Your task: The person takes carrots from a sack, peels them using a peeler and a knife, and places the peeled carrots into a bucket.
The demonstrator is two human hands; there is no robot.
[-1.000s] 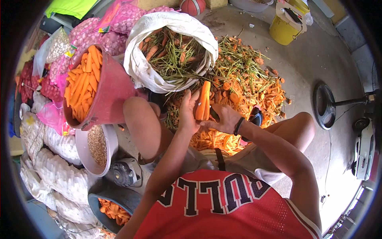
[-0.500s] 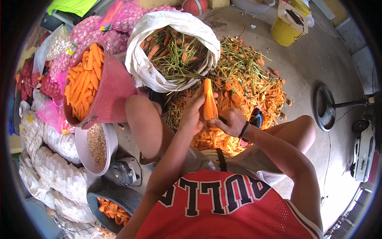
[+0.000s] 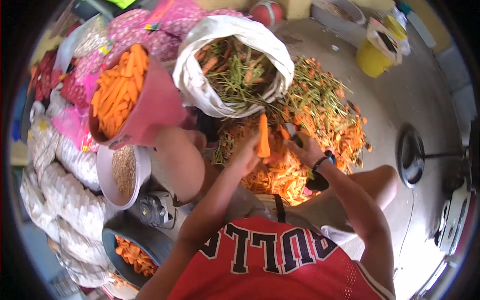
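Note:
A peeled carrot (image 3: pixel 263 137) stands nearly upright in my left hand (image 3: pixel 248 154), whose fingers are closed round it. Just to its right, my right hand (image 3: pixel 307 151) is closed on a small dark-handled tool (image 3: pixel 297 140). Blur hides what kind of tool it is. A short orange piece (image 3: pixel 285 133) shows between the carrot and the tool. Below both hands lies a heap of carrot peelings (image 3: pixel 277 181). Beyond them, a white sack (image 3: pixel 187 82) with its rim rolled down holds unpeeled carrots and green stalks.
At the left, a red tub (image 3: pixel 157 107) is filled with peeled carrots. A pale basin (image 3: pixel 146 167), a dark tub (image 3: pixel 112 250) of carrot pieces and stacked white sacks (image 3: pixel 75 192) stand nearer. A yellow bucket (image 3: pixel 372 62) and a round black base (image 3: pixel 411 156) are at the right.
My right hand has moved right, away from the carrot, with the dark-handled tool. The carrot in my left hand has turned and looks narrower. The whole view has shifted slightly.

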